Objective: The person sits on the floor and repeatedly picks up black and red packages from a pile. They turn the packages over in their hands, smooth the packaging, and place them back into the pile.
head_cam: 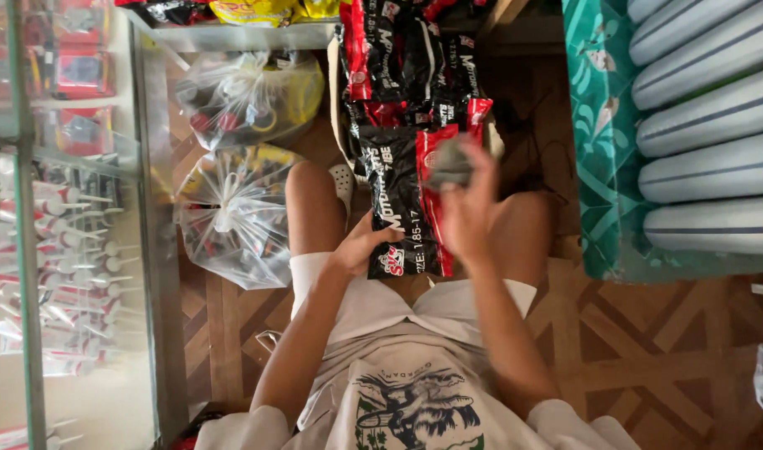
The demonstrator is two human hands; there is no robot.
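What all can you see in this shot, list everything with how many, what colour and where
Flat packet: one, black and red, on the lap, held by both hands.
Grey cloth: one, bunched in the right hand's grip, against the packet's top.
Stacked packets: several, black and red, top centre, beyond the knees.
Clear plastic bags: two, knotted, holding small goods, on the floor at left.
Glass display case: one, far left, shelves of small white and red items.
Patterned cloth: one, teal, upper right.
Rolled cushions: about six, pale grey with dark stripes, far right.
Wooden parquet floor: brown, below.
Left hand: grips the packet's lower left edge.
Right hand: closed on the cloth.
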